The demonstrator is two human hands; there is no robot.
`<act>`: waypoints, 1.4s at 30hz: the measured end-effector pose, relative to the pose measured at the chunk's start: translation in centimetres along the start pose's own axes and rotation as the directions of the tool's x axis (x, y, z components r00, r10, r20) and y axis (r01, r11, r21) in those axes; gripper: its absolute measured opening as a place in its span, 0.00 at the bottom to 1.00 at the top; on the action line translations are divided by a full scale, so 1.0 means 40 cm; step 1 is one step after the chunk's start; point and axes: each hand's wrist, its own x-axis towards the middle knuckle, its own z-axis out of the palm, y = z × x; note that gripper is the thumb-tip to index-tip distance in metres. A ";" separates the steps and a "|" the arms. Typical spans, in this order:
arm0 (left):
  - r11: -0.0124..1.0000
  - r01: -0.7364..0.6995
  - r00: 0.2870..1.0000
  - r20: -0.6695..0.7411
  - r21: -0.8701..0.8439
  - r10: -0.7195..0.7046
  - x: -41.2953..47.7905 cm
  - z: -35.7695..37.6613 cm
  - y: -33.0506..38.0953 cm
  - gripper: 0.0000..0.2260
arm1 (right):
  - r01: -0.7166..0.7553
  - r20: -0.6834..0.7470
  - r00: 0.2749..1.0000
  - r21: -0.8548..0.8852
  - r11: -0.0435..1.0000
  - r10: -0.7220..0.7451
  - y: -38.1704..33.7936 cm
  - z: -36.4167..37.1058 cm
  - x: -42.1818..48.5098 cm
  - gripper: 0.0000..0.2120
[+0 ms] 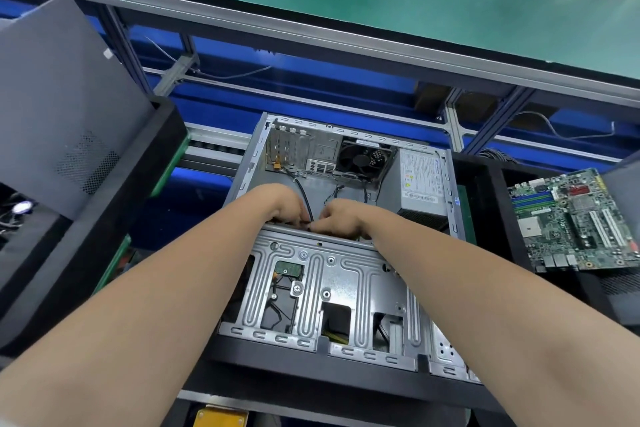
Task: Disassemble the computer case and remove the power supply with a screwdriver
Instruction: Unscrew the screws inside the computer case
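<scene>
Inside the open grey metal computer case point(346, 281), reaching with left hand point(284, 204) and right hand point(343, 218). Pinching a thin black cable point(302, 191) in both grips, fingers curled.

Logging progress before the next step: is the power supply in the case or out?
In. The power supply sits in the far right corner of the open case, beside the rear fan.

Bare ribbed sheet-metal computer case point(332, 274) — dull silver, matt grey power supply point(420, 180), glossy black cable point(304, 196)
</scene>
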 end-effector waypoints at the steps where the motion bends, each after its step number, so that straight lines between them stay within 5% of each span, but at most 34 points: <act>1: 0.998 0.001 0.999 -0.047 -0.070 -0.005 0.009 0.001 -0.007 0.16 | 0.008 -0.029 1.000 0.055 0.998 -0.007 0.006 0.000 -0.002 0.17; 5: 0.901 -0.012 0.996 -0.087 -0.434 -0.028 0.029 0.013 -0.016 0.05 | 0.091 -0.181 0.983 0.395 0.914 -0.019 0.009 -0.001 -0.007 0.13; 8: 0.802 -0.063 0.997 -0.065 -0.594 0.030 0.015 0.014 -0.008 0.07 | 0.137 -0.274 0.961 0.560 0.817 0.026 0.006 -0.008 -0.012 0.17; 13: 0.458 -0.150 0.988 -0.115 -0.876 0.103 0.005 0.014 0.000 0.15 | 0.267 -0.404 0.913 0.696 0.667 0.057 0.004 -0.012 -0.023 0.09; 15: 0.356 -0.249 0.967 -0.215 -0.901 0.135 0.001 0.005 0.003 0.14 | 0.326 -0.438 0.897 0.750 0.576 0.063 -0.002 -0.016 -0.029 0.05; 18: 0.213 -0.346 0.933 -0.310 -0.914 0.183 -0.015 -0.012 -0.004 0.13 | 0.386 -0.462 0.882 0.822 0.418 0.094 -0.012 -0.028 -0.034 0.14; 22: 0.174 -0.353 0.925 -0.316 -0.919 0.210 -0.041 -0.026 -0.010 0.11 | 0.455 -0.522 0.845 0.815 0.358 0.114 -0.022 -0.044 -0.058 0.15; 25: 0.240 -0.318 0.942 -0.278 -0.917 0.186 -0.064 -0.045 -0.007 0.10 | 0.533 -0.598 0.791 0.778 0.332 0.132 -0.029 -0.056 -0.089 0.14; 28: 0.423 -0.312 0.947 -0.244 -0.851 0.209 -0.092 -0.061 -0.007 0.10 | 0.604 -0.635 0.751 0.771 0.200 0.179 -0.031 -0.076 -0.127 0.08; 30: 0.422 -0.383 0.923 -0.324 -0.822 0.207 -0.103 -0.066 0.001 0.12 | 0.634 -0.642 0.734 0.764 0.114 0.220 -0.020 -0.090 -0.156 0.07; 37: -0.007 -0.478 0.869 -0.475 -0.878 0.136 -0.135 -0.046 0.126 0.14 | 0.679 -0.631 0.710 0.732 -0.065 0.312 0.087 -0.087 -0.287 0.04; 42: -0.138 -0.489 0.838 -0.508 -0.861 0.198 -0.148 0.013 0.299 0.10 | 0.698 -0.644 0.686 0.714 -0.057 0.338 0.191 -0.054 -0.398 0.04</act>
